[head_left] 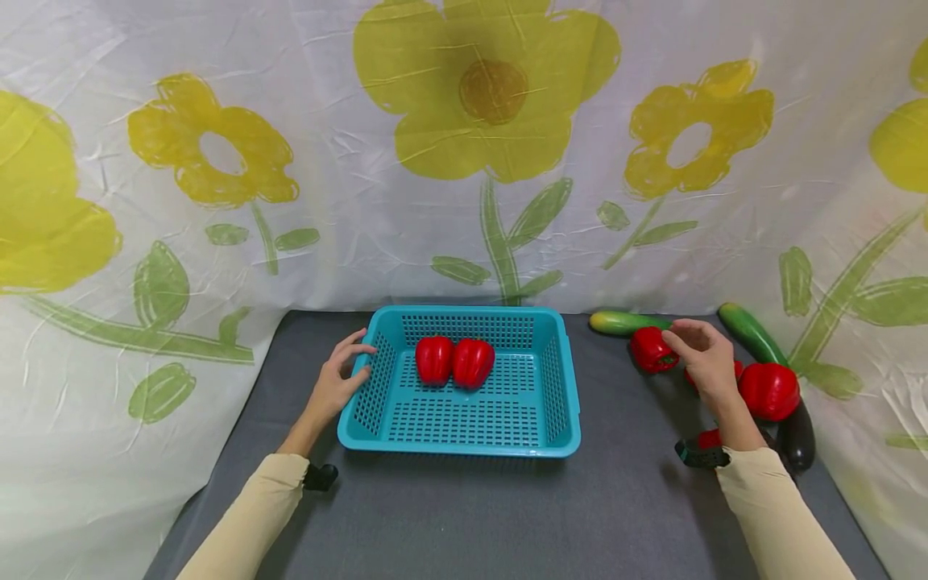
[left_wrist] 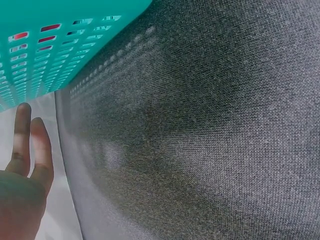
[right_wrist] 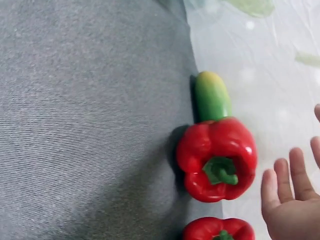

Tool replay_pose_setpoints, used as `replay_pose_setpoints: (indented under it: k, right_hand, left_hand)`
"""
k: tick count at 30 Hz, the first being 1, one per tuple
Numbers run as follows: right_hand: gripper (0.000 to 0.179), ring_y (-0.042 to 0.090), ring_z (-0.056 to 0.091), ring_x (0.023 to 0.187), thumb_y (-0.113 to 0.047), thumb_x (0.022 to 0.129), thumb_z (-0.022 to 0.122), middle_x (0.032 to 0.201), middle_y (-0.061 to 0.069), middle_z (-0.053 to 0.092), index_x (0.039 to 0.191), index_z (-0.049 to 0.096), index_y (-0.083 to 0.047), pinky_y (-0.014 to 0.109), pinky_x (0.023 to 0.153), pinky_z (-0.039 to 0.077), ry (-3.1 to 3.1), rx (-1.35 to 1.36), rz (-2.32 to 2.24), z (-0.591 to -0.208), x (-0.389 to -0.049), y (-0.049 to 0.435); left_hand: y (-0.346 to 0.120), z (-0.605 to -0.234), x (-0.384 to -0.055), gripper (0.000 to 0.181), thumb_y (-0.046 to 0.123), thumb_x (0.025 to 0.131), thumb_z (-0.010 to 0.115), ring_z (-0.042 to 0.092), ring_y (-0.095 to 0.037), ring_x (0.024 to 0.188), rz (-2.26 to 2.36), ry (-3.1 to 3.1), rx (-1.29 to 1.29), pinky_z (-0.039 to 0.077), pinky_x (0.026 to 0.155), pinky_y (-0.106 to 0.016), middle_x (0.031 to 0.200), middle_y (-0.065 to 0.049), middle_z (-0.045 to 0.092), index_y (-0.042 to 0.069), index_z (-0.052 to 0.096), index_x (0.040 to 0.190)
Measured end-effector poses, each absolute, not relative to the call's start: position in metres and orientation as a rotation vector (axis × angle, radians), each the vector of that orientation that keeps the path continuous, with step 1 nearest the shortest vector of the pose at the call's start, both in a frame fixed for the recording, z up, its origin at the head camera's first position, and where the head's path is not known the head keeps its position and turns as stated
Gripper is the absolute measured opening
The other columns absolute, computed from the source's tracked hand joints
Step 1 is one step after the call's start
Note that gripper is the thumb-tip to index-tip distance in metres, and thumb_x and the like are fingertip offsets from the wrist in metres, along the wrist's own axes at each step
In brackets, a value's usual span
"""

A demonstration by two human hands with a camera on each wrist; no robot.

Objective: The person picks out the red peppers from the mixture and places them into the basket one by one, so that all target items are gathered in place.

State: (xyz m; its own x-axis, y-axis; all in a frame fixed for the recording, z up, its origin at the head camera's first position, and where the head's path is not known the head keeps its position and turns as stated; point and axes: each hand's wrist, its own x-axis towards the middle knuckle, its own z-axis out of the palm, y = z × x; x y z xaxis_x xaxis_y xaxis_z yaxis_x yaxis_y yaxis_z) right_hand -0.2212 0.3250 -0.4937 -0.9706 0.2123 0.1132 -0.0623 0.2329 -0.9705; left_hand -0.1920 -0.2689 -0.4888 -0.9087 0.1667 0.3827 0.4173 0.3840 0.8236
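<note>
A turquoise plastic basket holds two red bell peppers side by side. At its left rim is my left hand, fingers loosely bent and spread. In the left wrist view two fingers of the left hand stretch up beside the perforated basket wall. My right hand hovers by another red bell pepper, thumb and fingers apart. The right wrist view shows that pepper with its green stem facing the camera, and the right hand beside it with straight fingers, a gap between them.
Behind the pepper lies a yellow-tipped green cucumber. Further right are a larger red bell pepper, a long green cucumber and a dark eggplant. More red peppers are partly hidden under the right arm. A flowered cloth hangs behind the grey table.
</note>
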Motion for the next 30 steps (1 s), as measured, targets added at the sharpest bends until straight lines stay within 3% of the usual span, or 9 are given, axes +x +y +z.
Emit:
replay_pose_setpoints:
  k: [1,4,8,11,17,21,25,30]
  right_hand:
    - [0.032,0.007,0.058,0.104,-0.018,0.094,0.076,0.113,-0.005,0.065,0.123,0.066,-0.01,0.017,0.081,0.047,-2.279,-0.158,1.794,-0.495,-0.222,0.323]
    - [0.039,0.022,0.057,0.119,-0.016,0.093,0.076,0.119,-0.002,0.063,0.128,0.063,-0.006,0.015,0.087,0.045,-2.302,-0.185,1.725,-0.49,-0.218,0.315]
    - [0.05,0.041,0.044,0.136,-0.021,0.093,0.076,0.137,0.012,0.057,0.137,0.058,-0.004,0.029,0.102,0.043,-2.348,-0.174,1.657,-0.497,-0.218,0.313]
    - [0.057,0.037,0.042,0.139,-0.027,0.092,0.078,0.145,0.018,0.052,0.14,0.058,-0.005,0.037,0.108,0.039,-2.325,-0.166,1.647,-0.514,-0.227,0.318]
    - [0.068,0.033,0.039,0.142,-0.034,0.087,0.083,0.147,0.017,0.05,0.142,0.057,-0.004,0.031,0.109,0.036,-2.24,-0.134,1.664,-0.541,-0.241,0.324]
    - [0.073,0.032,0.033,0.145,-0.035,0.086,0.083,0.151,0.016,0.046,0.145,0.054,-0.005,0.034,0.11,0.036,-2.239,-0.147,1.685,-0.551,-0.248,0.324]
    - [0.076,0.032,0.031,0.146,-0.038,0.085,0.083,0.153,0.014,0.045,0.147,0.053,-0.007,0.038,0.107,0.04,-2.266,-0.176,1.681,-0.555,-0.25,0.324]
    - [0.075,0.028,0.04,0.138,-0.037,0.085,0.084,0.149,0.013,0.049,0.147,0.053,-0.008,0.025,0.093,0.046,-2.28,-0.201,1.672,-0.557,-0.25,0.319]
  left_hand:
    - [-0.269,-0.489,-0.192,0.028,-0.016,0.091,0.057,0.031,-0.058,0.135,-1.538,-2.408,-0.517,0.036,0.093,-0.073,0.151,-0.036,0.034,-0.017,0.06,0.119]
    - [-0.269,-0.489,-0.192,0.028,-0.017,0.091,0.057,0.031,-0.058,0.134,-1.546,-2.397,-0.529,0.036,0.093,-0.073,0.15,-0.038,0.034,-0.018,0.06,0.118]
    - [-0.268,-0.489,-0.192,0.027,-0.017,0.091,0.057,0.033,-0.058,0.133,-1.539,-2.392,-0.541,0.037,0.092,-0.071,0.149,-0.038,0.034,-0.018,0.06,0.118]
    - [-0.268,-0.489,-0.192,0.027,-0.016,0.091,0.058,0.034,-0.057,0.133,-1.521,-2.401,-0.538,0.038,0.091,-0.071,0.15,-0.036,0.035,-0.017,0.06,0.118]
    - [-0.272,-0.497,-0.196,0.026,-0.014,0.091,0.058,0.034,-0.055,0.133,-1.518,-2.386,-0.557,0.036,0.089,-0.073,0.148,-0.037,0.036,-0.015,0.06,0.117]
    - [-0.276,-0.507,-0.201,0.028,-0.015,0.091,0.058,0.033,-0.052,0.136,-1.551,-2.363,-0.552,0.035,0.092,-0.073,0.151,-0.033,0.036,-0.014,0.061,0.119]
    - [-0.282,-0.523,-0.209,0.029,-0.015,0.092,0.058,0.032,-0.051,0.138,-1.538,-2.358,-0.551,0.034,0.094,-0.074,0.154,-0.03,0.035,-0.012,0.062,0.121]
    - [-0.282,-0.522,-0.208,0.029,-0.015,0.092,0.058,0.032,-0.051,0.138,-1.53,-2.355,-0.562,0.035,0.092,-0.073,0.153,-0.031,0.035,-0.013,0.062,0.121]
